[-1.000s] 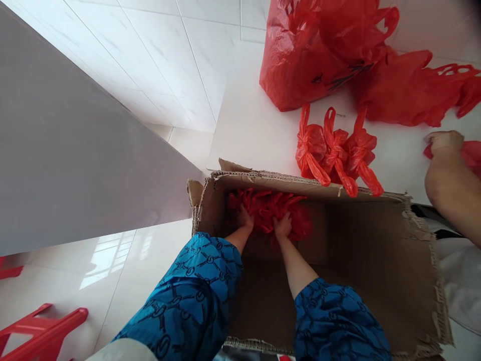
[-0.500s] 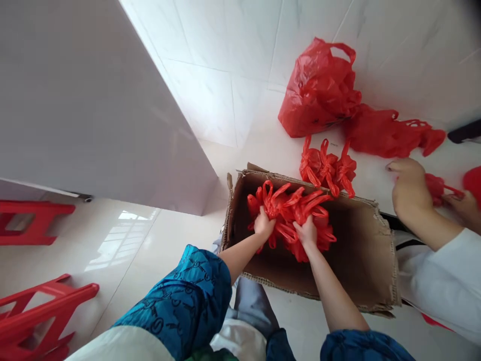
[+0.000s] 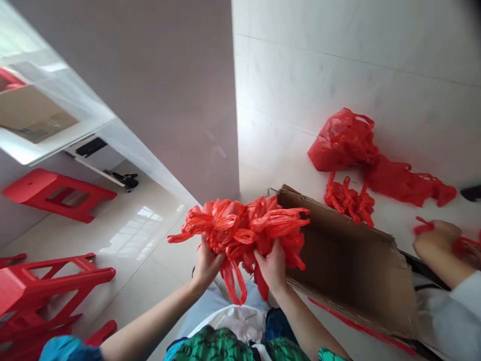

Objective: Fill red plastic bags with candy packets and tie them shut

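Both hands are clenched on one bunch of red bags (image 3: pixel 244 228), gripping it from underneath: the left hand (image 3: pixel 206 260) holds the left half and the right hand (image 3: pixel 272 268) the right half. The bunch hangs in the air over the person's lap, just left of the near corner of the open cardboard box (image 3: pixel 349 265) and clear of its rim. It looks like many small knotted bags pressed together rather than tied into one. Several loose handles (image 3: pixel 233 281) dangle between the two wrists.

The likely trouble is spillage. The grip catches only the lower part of the bunch, so the bags on top and at the outer left are held by little more than friction, and a tilt or a slackened squeeze could send some sliding to the floor (image 3: pixel 391 220). A dangling loop could also snag on the box's ragged edge and drag bags loose.

Beyond the box lie a small knotted cluster (image 3: pixel 349 200), a full red bag (image 3: pixel 343 143) and some flat ones (image 3: pixel 408 180). At the right another person's hand (image 3: pixel 436 239) is closed around a red scrap (image 3: pixel 464 246), and red stools (image 3: pixel 45 291) stand at the left
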Motion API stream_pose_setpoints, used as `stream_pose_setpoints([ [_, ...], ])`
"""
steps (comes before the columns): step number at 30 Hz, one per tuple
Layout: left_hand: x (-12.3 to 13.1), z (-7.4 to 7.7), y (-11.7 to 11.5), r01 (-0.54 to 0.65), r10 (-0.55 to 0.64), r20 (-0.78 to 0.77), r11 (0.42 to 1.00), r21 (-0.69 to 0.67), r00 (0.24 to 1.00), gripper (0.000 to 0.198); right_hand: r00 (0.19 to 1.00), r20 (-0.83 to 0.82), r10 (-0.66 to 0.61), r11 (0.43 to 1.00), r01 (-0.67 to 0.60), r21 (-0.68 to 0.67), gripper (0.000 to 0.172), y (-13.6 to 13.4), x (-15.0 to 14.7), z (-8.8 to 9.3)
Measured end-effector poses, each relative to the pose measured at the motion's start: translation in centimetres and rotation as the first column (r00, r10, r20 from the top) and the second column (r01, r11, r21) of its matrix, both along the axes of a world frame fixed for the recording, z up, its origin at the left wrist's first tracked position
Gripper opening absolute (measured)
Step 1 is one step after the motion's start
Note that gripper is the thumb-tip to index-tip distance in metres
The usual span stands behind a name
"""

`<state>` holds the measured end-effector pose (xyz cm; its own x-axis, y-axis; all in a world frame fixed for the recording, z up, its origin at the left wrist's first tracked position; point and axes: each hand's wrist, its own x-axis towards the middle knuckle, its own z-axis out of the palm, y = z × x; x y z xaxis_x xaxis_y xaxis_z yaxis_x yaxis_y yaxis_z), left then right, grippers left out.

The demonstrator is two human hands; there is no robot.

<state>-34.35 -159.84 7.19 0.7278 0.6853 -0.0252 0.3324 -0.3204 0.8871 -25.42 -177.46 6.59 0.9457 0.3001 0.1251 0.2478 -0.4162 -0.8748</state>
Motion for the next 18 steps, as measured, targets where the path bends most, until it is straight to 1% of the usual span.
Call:
stream_pose_setpoints([
  [3, -7.6, 0.4, 6.7, -0.118, 0.118, -0.039, 0.993, -0.003, 0.992, 0.051, 0.975, -0.093, 0.201, 0.978, -0.194, 0.072, 0.040, 8.7, -4.4, -0.2],
  [6, -15.1, 0.8, 13.6, -0.273, 0.272, -0.048, 0.962, -0.023, 0.961, 0.048, 0.922, -0.142, 0.361, 0.930, -0.344, 0.131, 0.042, 18.0, -9.6, -0.6],
  [9, -21.8, 0.9, 20.7, -0.400, 0.399, -0.040, 0.916, -0.029, 0.916, 0.046, 0.852, -0.173, 0.495, 0.865, -0.463, 0.193, 0.043, 27.4, -14.9, -0.7],
  [11, -25.7, 0.9, 25.3, -0.463, 0.461, -0.054, 0.886, -0.030, 0.886, 0.045, 0.812, -0.185, 0.554, 0.829, -0.518, 0.212, 0.043, 33.2, -18.1, -0.7],
  [13, -28.8, 0.9, 29.7, -0.504, 0.501, -0.069, 0.863, -0.032, 0.863, 0.043, 0.785, -0.179, 0.594, 0.802, -0.560, 0.208, 0.043, 38.5, -20.7, -0.6],
  [15, -31.1, 0.9, 33.8, -0.524, 0.522, -0.058, 0.851, -0.029, 0.851, 0.042, 0.775, -0.168, 0.609, 0.792, -0.584, 0.177, 0.043, 43.2, -22.5, -0.5],
  [16, -31.7, 0.8, 35.8, -0.529, 0.527, -0.041, 0.848, -0.028, 0.849, 0.042, 0.773, -0.165, 0.613, 0.790, -0.593, 0.154, 0.043, 45.4, -23.1, -0.5],
  [18, -32.3, 0.6, 39.5, -0.534, 0.534, 0.003, 0.845, -0.041, 0.845, 0.042, 0.768, -0.162, 0.620, 0.785, -0.610, 0.110, 0.042, 49.3, -23.6, -0.4],
])
